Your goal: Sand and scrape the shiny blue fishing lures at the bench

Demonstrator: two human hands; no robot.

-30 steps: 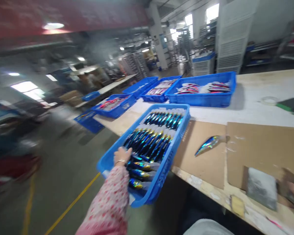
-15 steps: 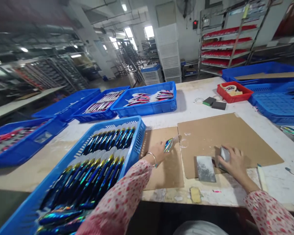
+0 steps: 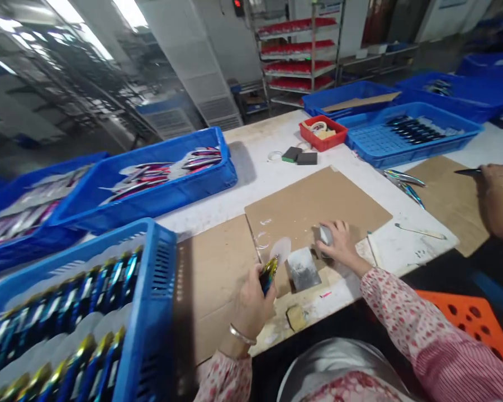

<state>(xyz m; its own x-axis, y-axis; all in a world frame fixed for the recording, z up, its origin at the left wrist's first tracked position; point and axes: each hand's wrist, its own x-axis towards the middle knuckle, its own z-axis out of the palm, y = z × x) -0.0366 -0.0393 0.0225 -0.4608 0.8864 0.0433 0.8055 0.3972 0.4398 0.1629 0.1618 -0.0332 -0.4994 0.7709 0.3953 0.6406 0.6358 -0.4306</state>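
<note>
A shiny dark and gold fish-shaped lure [image 3: 269,273] with a clear round lip is held in my left hand [image 3: 251,298], over the near edge of the cardboard. My right hand [image 3: 339,243] has its fingers wrapped round a grey block [image 3: 326,235] above the large cardboard sheet [image 3: 305,206]. Between the two hands, a grey-and-white worn pad [image 3: 304,269] lies flat. At the left, a light blue basket [image 3: 161,279] holds rows of similar lures, blue and gold with clear lips.
Blue bins [image 3: 167,204] with red and silver lures stand at the back left. A red box [image 3: 324,137] with tape rolls sits beside dark pads [image 3: 307,158]. At the right, another person's hand [image 3: 498,178] holds a dark lure near a blue tray [image 3: 414,156].
The view has swung right, bringing the other person's hand into sight. My left hand has come nearer the worn pad, and the lure now shows its gold and dark side.
</note>
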